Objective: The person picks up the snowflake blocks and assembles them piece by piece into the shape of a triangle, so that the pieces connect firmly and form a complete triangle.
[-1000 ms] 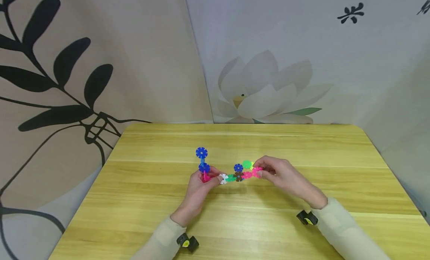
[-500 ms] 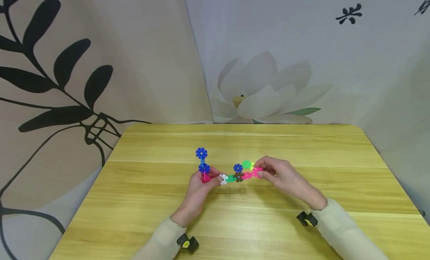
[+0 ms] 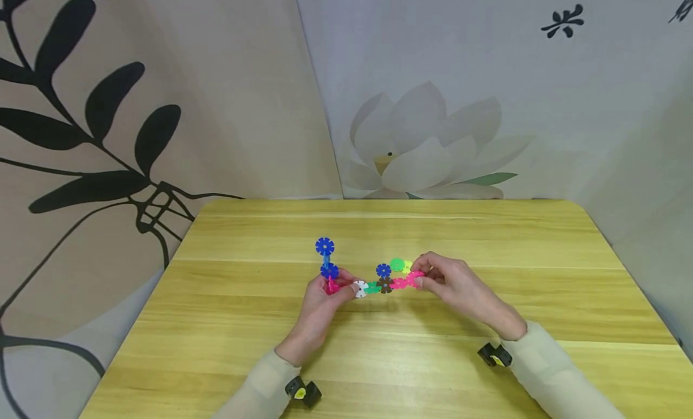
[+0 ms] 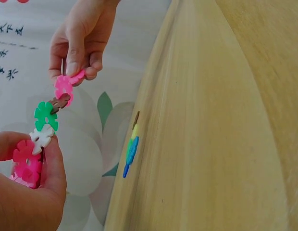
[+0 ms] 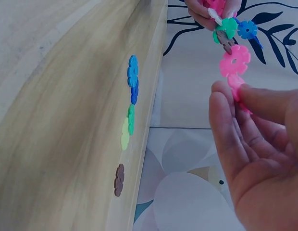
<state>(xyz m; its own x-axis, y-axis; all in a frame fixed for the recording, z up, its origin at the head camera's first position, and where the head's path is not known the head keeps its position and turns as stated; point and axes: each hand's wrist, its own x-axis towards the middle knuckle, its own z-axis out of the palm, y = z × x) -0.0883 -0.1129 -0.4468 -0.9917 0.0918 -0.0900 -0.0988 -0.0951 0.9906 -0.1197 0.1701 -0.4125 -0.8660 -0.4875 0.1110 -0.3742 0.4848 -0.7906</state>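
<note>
A chain of notched plastic snowflake discs is stretched between both hands above the table. My left hand (image 3: 319, 308) pinches it between thumb and fingers at a pink disc (image 4: 27, 156) beside a white disc (image 3: 361, 289). From there run a green disc (image 3: 372, 287), a brown disc (image 3: 385, 285) and pink discs (image 3: 399, 283). My right hand (image 3: 460, 287) pinches the last pink disc (image 5: 235, 85) at the right end. Beyond the left fingers, the chain bends away to blue discs (image 3: 325, 246). Fingers partly cover the gripped discs.
Several loose discs lie on the wooden table (image 3: 346, 359) behind the chain: blue ones (image 5: 132, 71), a green one (image 3: 397, 264), a yellow one (image 5: 125, 134) and a brown one (image 5: 119, 180). A printed curtain (image 3: 243, 106) hangs beyond the far edge.
The right fingers and the pink disc they pinch have tilted very slightly, showing more of the loose yellow disc. The left hand stays in place.
</note>
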